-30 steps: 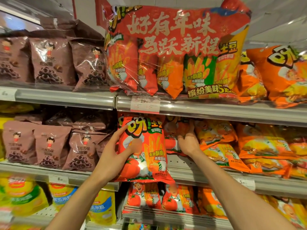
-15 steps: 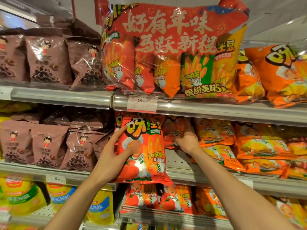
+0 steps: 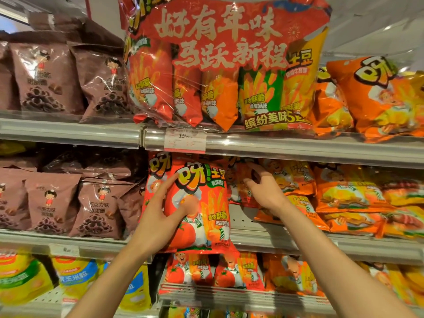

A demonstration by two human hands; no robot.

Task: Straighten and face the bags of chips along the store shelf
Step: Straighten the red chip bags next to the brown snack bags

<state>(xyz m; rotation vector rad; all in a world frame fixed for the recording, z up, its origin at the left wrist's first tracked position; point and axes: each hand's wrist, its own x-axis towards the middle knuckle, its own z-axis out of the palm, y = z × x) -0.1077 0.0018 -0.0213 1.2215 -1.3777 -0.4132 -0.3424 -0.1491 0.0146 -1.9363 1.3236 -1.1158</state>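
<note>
Hands (image 3: 160,216) (image 3: 263,191) on red chip bag (image 3: 206,203) — upright.

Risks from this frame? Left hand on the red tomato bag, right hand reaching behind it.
1. The red tomato bag hangs well past the middle shelf edge, held only by the left hand; if released, it may drop.
2. The right hand reaches among bags behind; the leaning orange bags beside it might slide off.
3. The overhanging bag covers part of the row below.
</note>
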